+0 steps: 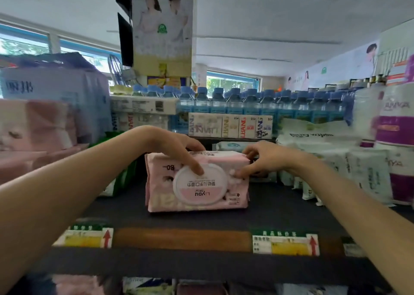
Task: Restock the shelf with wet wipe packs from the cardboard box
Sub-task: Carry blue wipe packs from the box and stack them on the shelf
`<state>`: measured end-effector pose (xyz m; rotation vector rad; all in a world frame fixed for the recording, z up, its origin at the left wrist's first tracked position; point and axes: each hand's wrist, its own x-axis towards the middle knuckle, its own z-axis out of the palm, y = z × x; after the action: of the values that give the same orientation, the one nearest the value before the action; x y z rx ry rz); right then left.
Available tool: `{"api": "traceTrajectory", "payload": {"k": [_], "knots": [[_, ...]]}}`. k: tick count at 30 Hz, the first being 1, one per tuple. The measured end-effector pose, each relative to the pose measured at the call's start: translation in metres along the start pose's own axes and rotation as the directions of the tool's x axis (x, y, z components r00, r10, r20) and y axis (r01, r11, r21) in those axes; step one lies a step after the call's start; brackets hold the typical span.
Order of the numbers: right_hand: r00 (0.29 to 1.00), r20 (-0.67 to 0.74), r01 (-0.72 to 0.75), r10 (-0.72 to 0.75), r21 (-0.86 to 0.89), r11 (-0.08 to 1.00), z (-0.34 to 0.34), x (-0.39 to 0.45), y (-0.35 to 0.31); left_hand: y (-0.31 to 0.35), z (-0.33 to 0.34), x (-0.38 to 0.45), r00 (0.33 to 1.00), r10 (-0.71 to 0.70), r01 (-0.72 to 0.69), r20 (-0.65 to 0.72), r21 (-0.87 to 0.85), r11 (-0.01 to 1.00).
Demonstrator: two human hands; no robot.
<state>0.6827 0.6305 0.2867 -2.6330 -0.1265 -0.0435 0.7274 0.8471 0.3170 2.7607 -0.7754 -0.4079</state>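
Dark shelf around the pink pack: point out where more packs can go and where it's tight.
Bare dark shelf board lies right of the pink wet wipe pack, up to the white wipe packs. A narrower bare strip lies on its left, before the green-edged packs. The front strip above the price labels is bare too. Behind the pack it is crowded.

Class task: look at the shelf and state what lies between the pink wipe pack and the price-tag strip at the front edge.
In the head view, only bare dark shelf lies between the pink wipe pack and the price-tag strip.
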Motion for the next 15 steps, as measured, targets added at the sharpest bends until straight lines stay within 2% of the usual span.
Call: {"api": "traceTrajectory", "payload": {"k": [4,7,9,11,13,15], "knots": [[0.981,0.163,0.087,-0.101,0.090,0.992,0.000,0.005,0.005,-0.008,-0.003,-0.005,0.995,-0.074,0.072,0.062,0.031,0.997],[0.953,0.255,0.119,-0.165,0.189,0.975,0.008,0.015,0.007,-0.013,0.001,-0.006,0.995,-0.095,0.092,0.037,0.061,0.994],[0.957,0.211,0.141,-0.197,0.254,0.957,0.011,0.019,0.008,-0.010,0.005,-0.001,0.996,-0.093,0.092,0.010,0.097,0.991],[0.962,0.150,0.171,-0.228,0.317,0.933,0.011,0.020,0.007,-0.005,0.009,0.006,0.999,-0.039,0.040,-0.011,0.029,0.999],[0.957,0.091,0.222,-0.274,0.375,0.900,0.004,0.017,0.000,-0.002,0.009,0.008,0.993,0.066,-0.077,-0.094,-0.117,0.990],[0.944,-0.060,0.315,-0.325,0.458,0.831,-0.011,0.019,-0.012,-0.006,0.006,0.005,0.963,0.135,-0.208,-0.234,-0.320,0.924]]}}
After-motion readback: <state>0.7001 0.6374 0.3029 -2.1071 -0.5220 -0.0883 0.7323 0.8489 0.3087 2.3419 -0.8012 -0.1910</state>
